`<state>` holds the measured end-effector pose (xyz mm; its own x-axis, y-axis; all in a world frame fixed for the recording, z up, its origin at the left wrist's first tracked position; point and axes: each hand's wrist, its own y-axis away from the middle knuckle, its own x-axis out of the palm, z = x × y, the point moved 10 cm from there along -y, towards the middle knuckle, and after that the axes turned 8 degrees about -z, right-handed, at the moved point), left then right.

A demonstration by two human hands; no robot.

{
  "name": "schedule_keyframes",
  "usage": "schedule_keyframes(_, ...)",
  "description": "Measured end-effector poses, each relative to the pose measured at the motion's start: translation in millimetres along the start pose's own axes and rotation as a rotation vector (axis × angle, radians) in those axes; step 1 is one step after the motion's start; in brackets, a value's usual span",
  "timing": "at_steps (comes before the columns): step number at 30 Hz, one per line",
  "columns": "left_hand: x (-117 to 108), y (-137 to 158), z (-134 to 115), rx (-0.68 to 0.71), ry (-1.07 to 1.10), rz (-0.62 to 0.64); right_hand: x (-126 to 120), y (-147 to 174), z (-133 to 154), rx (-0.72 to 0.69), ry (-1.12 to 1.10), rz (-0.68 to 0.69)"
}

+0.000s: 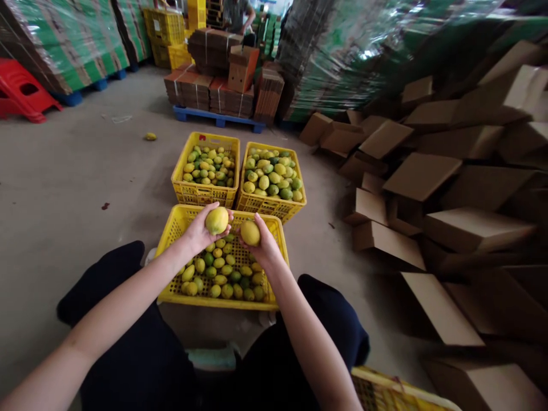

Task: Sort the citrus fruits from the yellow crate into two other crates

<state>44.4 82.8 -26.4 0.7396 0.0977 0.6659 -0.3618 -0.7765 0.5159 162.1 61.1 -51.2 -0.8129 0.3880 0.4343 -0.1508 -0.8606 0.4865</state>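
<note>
My left hand (205, 228) is closed around a yellow lemon (217, 221), turned so that the fruit faces up. In my right hand (266, 245) sits a second lemon (250, 233), gripped by thumb and fingers. Both hands hover over the near yellow crate (222, 304), which holds many yellow and green lemons (220, 279) on its slotted bottom. Just beyond stand two more yellow crates: the left crate (205, 196) and the right crate (274, 210), both well filled with lemons.
Empty cardboard boxes (422, 177) lie heaped along the right. A blue pallet (218, 118) bears flattened cartons ahead. One lemon (149, 137) lies on the floor. A red stool (25, 91) stands far left, and another yellow crate (398, 394) is at my lower right. Someone (237, 14) is at the back.
</note>
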Motion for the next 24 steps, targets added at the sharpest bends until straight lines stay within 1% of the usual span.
schedule_keyframes(3, -0.4, -1.6, 4.9, -0.030, 0.069, -0.018, -0.6, -4.3, 1.7, -0.055, 0.002, -0.014)
schedule_keyframes(5, -0.8, -2.3, 7.9, -0.052, 0.140, -0.022, -1.8, -6.5, 1.6, -0.062, -0.025, -0.029)
schedule_keyframes(9, -5.7, -1.9, 6.4, -0.061, 0.228, -0.065, -0.7, -7.3, 0.3, -0.034, -0.099, -0.025)
schedule_keyframes(12, -9.1, 0.9, 6.6, -0.090, 0.226, -0.105, 4.5, -5.0, -2.1, 0.012, -0.101, 0.023)
schedule_keyframes(15, -9.9, 3.1, 6.8, -0.092, 0.211, -0.116, 1.9, -3.3, -2.3, 0.035, -0.121, -0.008)
schedule_keyframes(18, -10.7, 1.7, 3.5, -0.030, 0.215, -0.111, -2.4, -3.4, 3.6, -0.029, -0.101, -0.054)
schedule_keyframes(21, -12.4, -1.4, 0.9, 0.026, 0.237, -0.099, -2.4, -5.6, 6.9, -0.106, -0.055, -0.043)
schedule_keyframes(24, -12.6, -2.6, 3.6, 0.030, 0.247, -0.081, -7.3, -10.7, 7.8, -0.202, 0.016, -0.049)
